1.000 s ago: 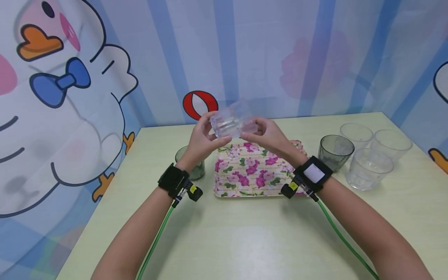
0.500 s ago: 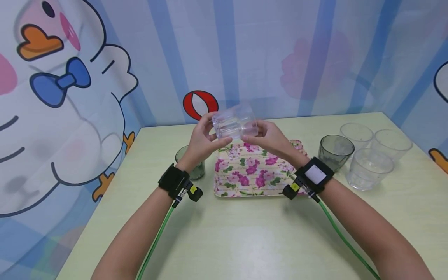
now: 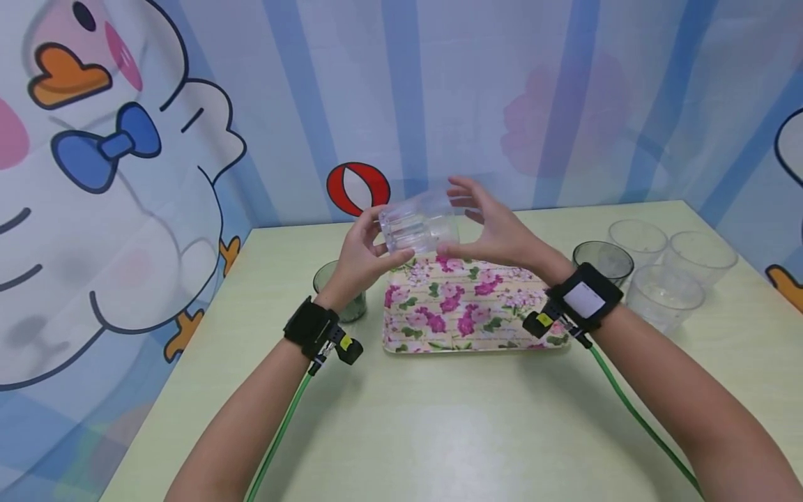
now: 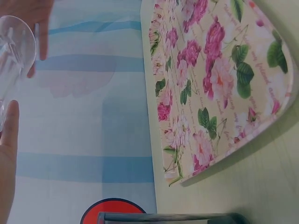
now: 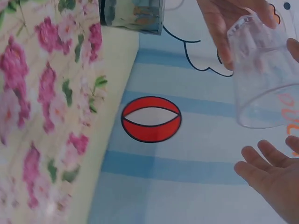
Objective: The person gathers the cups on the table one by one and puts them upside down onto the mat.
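Note:
A clear cup [image 3: 417, 226] is held tilted on its side in the air above the far part of the floral tray [image 3: 464, 317]. My left hand [image 3: 364, 258] grips it near the base, thumb below and fingers behind. In the right wrist view the cup [image 5: 259, 70] has its wide mouth toward my right hand [image 5: 275, 179]. That right hand [image 3: 498, 233] has its fingers spread apart from the cup, while its thumb tip overlaps the rim in the head view. Only an edge of the cup [image 4: 18, 46] shows in the left wrist view.
A grey-green tinted glass [image 3: 357, 307] stands left of the tray, partly behind my left wrist. Right of the tray another tinted glass [image 3: 602, 258] stands beside several clear glasses [image 3: 665, 300]. A printed cloth backdrop [image 3: 464, 104] rises behind the table.
My right hand has let go of the cup's mouth end, spreading its fingers and moving slightly right and up. My left hand still holds the cup in nearly the same place.

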Action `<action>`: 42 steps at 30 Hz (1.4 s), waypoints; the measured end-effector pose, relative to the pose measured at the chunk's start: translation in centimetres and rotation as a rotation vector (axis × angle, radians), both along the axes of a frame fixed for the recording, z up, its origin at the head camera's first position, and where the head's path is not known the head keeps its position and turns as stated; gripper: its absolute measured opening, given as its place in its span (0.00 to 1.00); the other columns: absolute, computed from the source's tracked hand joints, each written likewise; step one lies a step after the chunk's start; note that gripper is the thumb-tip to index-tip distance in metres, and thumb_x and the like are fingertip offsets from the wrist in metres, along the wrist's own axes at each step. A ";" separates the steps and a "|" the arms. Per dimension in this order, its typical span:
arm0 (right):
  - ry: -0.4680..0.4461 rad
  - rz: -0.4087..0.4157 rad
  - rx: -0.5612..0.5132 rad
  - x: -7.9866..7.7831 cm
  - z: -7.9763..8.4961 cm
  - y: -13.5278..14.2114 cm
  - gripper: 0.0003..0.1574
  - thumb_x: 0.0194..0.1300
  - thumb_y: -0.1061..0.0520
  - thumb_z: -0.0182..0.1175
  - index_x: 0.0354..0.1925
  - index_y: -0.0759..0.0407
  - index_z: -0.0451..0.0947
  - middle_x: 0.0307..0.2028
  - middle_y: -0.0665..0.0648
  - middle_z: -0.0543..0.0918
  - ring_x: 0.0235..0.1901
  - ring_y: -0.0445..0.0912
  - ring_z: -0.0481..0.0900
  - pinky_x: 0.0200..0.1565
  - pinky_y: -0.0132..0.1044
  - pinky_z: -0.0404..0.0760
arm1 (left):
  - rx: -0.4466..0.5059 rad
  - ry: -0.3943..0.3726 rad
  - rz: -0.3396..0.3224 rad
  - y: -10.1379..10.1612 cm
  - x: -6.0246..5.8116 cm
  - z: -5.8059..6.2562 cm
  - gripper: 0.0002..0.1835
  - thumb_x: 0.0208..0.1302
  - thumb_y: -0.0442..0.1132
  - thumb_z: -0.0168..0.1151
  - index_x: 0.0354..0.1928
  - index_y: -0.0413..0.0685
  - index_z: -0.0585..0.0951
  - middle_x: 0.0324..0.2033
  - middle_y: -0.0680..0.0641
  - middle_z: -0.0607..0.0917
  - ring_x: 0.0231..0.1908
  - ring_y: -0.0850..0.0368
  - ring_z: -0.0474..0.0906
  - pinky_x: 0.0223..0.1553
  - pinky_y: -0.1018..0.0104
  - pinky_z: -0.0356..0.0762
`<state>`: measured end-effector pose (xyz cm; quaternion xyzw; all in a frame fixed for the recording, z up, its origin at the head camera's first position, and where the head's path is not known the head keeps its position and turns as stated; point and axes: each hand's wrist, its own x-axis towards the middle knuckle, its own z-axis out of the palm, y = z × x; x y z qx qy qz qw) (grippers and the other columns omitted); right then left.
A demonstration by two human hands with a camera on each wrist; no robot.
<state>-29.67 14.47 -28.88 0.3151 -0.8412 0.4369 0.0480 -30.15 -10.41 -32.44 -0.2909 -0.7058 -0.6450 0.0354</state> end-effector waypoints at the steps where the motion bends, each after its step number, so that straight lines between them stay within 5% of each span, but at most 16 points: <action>1: 0.052 0.005 0.036 0.1 0.4 0.0 0.62 0.53 0.44 0.71 0.75 0.44 0.44 0.72 0.58 0.59 0.72 0.54 0.59 0.73 0.53 0.61 | 0.002 -0.003 0.000 0.0 0.0 -0.1 0.35 0.55 0.28 0.65 0.65 0.43 0.63 0.61 0.41 0.68 0.56 0.57 0.71 0.55 0.62 0.82; 9: 0.474 0.061 0.392 1.4 4.1 -1.5 0.63 0.47 0.43 0.74 0.72 0.58 0.53 0.71 0.62 0.59 0.71 0.57 0.57 0.69 0.57 0.66 | -0.003 0.009 0.005 0.0 -0.2 -0.4 0.35 0.55 0.29 0.66 0.65 0.43 0.64 0.61 0.42 0.68 0.58 0.54 0.71 0.55 0.64 0.82; 15: 0.637 0.075 0.649 2.1 5.6 -3.2 0.58 0.48 0.41 0.73 0.71 0.56 0.57 0.69 0.62 0.63 0.69 0.57 0.61 0.67 0.53 0.72 | -0.011 -0.009 -0.003 -0.1 -0.3 -0.9 0.35 0.56 0.31 0.66 0.66 0.44 0.62 0.62 0.44 0.67 0.59 0.55 0.71 0.56 0.63 0.82; 21: 0.626 0.058 0.865 2.6 6.1 -4.8 0.63 0.46 0.35 0.72 0.72 0.55 0.56 0.67 0.62 0.66 0.66 0.57 0.65 0.66 0.52 0.72 | -0.036 -0.020 0.013 -0.3 -0.2 -1.2 0.36 0.57 0.31 0.66 0.66 0.46 0.62 0.62 0.46 0.67 0.58 0.56 0.71 0.56 0.64 0.81; 29: 0.561 0.015 1.025 3.0 6.4 -6.2 0.70 0.43 0.30 0.71 0.73 0.59 0.53 0.67 0.62 0.66 0.66 0.58 0.64 0.65 0.52 0.72 | -0.032 -0.042 -0.010 -0.6 0.2 -1.3 0.37 0.58 0.30 0.65 0.69 0.47 0.61 0.64 0.45 0.66 0.58 0.55 0.70 0.54 0.67 0.82; 42: 0.533 0.022 1.084 3.0 6.6 -6.6 0.56 0.44 0.35 0.73 0.64 0.61 0.65 0.55 0.62 0.75 0.56 0.55 0.73 0.55 0.49 0.81 | -0.063 -0.039 -0.016 -0.4 0.3 -1.8 0.35 0.57 0.30 0.66 0.66 0.46 0.63 0.61 0.43 0.68 0.57 0.54 0.71 0.53 0.66 0.83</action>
